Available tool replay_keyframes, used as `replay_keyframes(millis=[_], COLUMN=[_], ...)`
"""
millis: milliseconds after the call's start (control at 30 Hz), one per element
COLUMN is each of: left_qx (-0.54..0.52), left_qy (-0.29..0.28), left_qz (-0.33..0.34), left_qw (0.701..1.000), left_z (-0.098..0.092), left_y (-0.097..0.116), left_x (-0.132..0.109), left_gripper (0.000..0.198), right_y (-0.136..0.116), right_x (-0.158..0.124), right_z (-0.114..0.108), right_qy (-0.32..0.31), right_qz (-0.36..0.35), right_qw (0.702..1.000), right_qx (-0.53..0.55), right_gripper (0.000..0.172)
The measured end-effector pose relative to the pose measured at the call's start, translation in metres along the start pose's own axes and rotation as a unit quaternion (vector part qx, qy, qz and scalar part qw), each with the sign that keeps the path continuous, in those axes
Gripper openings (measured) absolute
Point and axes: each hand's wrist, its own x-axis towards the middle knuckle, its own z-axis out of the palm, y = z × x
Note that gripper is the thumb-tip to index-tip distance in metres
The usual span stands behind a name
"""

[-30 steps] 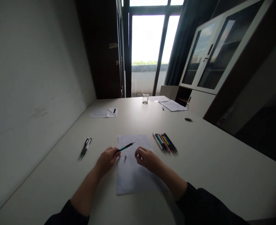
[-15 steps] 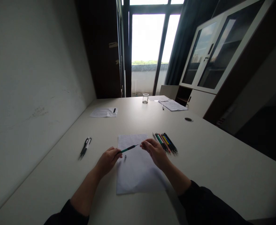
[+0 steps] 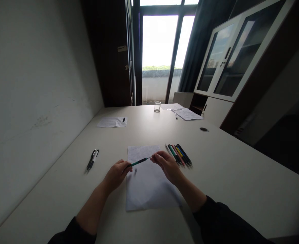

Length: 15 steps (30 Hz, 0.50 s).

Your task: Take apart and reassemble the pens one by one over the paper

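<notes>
Left grip [image 3: 117,174] closed on a green pen [image 3: 139,161], right grip [image 3: 166,166] pinched by its tip (hold unclear); glass [image 3: 157,107] beyond, contents indistinct.

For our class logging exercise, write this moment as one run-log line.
left hand: holds green pen | right hand: pinched near pen tip, contents unclear | small piece: on paper | pen row: right of paper

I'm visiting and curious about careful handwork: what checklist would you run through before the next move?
1. Left hand gripping the green-and-black pen: ok.
2. Pen's thin tip aimed toward the right hand: ok.
3. Right hand pinching a small piece: cannot tell, too small and hidden.
4. Small loose part in sight: ok, lying on the paper.
5. Right hand clear of the row of pens: cannot tell, it overlaps them in view.
</notes>
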Motion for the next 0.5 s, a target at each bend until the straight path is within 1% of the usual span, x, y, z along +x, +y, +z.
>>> replay_keyframes(millis=[300,500], left_qx=[0.002,0.005], left_qy=[0.0,0.0], left_qz=[0.001,0.006], left_qw=[1.0,1.0], left_z=[0.0,0.0], left_y=[0.0,0.001], left_x=[-0.001,-0.001], left_gripper=[0.021,0.019], right_y=[0.009,0.013], right_x=[0.001,0.001], right_z=[-0.001,-0.003], right_qy=[-0.015,-0.032], right_qz=[-0.001,-0.024], right_qw=[1.0,0.997], right_qx=[-0.025,-0.069], right_gripper=[0.04,0.034])
